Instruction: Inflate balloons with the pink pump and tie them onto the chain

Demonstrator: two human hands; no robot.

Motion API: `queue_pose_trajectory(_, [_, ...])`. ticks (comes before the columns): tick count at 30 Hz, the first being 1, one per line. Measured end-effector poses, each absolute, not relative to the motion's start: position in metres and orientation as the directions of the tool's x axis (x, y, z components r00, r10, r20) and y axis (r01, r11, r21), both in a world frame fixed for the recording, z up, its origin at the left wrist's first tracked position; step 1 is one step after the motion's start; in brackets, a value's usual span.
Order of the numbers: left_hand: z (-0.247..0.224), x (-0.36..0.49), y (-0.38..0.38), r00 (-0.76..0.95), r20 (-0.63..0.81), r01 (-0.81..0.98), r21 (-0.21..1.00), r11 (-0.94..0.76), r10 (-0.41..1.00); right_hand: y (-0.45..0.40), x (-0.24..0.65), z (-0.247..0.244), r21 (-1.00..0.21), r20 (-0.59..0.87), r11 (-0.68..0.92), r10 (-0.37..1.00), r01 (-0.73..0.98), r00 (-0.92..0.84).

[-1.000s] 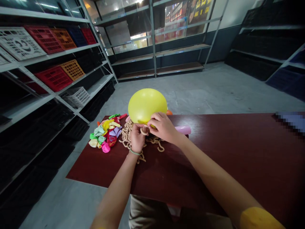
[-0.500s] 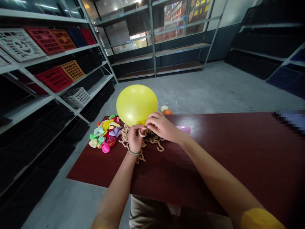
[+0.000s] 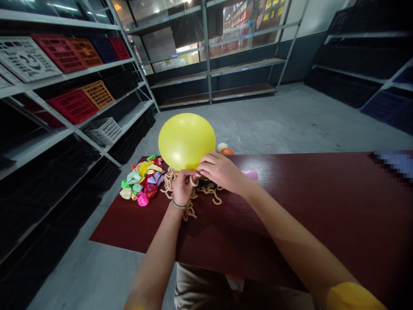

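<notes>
An inflated yellow balloon (image 3: 186, 140) stands above the far side of the table, its neck down between my two hands. My left hand (image 3: 183, 187) is closed in a pinch at the neck. A beige curved hook (image 3: 194, 181) shows by its thumb and fingertips. From the right, my right hand (image 3: 220, 170) pinches at the same spot, fingers bent; the neck itself is mostly hidden by fingers. Under and around the hands lies a loose pile of beige hooks (image 3: 189, 212). Left of it is a heap of limp, uninflated balloons (image 3: 142, 181) in many colours.
The dark red table (image 3: 290, 206) reaches far to the right. A pink cylinder (image 3: 250, 174) lies behind my right wrist. White and orange round things (image 3: 226, 151) show at the far edge. Shelves with plastic crates (image 3: 72, 103) stand left; a metal rack (image 3: 209, 77) stands behind.
The balloon has shifted very slightly to the right, and both hands have moved only a little at its neck. All else lies as before.
</notes>
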State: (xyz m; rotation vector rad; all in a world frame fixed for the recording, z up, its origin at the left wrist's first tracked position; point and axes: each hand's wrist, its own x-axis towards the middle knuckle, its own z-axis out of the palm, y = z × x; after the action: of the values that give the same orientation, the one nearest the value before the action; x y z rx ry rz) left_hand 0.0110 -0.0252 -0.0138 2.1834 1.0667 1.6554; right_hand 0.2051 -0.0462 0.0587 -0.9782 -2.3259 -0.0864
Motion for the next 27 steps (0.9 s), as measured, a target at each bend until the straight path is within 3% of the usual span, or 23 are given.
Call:
queue_pose_trajectory(4, [-0.017, 0.008, -0.023, 0.145, 0.716, 0.4, 0.589, -0.703, 0.683, -0.045, 0.207, 0.055, -0.092, 0.535, 0.71, 0.627, 0.699, -0.566])
queue_pose_trajectory(9, [-0.021, 0.008, -0.02, 0.199, 0.66, 0.386, 0.627, -0.677, 0.724, -0.041, 0.209, 0.051, -0.083, 0.542, 0.723, 0.61, 0.686, -0.578])
queue_pose_trajectory(18, [-0.014, 0.015, -0.022, 0.097, 0.644, 0.438, 0.657, -0.614, 0.758, -0.04, 0.201, 0.042, -0.068, 0.637, 0.501, 0.687, 0.863, -0.349])
queue_pose_trajectory(27, [-0.013, 0.016, -0.018, 0.053, 0.492, 0.342, 0.809, -0.478, 0.869, -0.037, 0.212, 0.045, -0.109, 0.61, 0.582, 0.679, 0.806, -0.409])
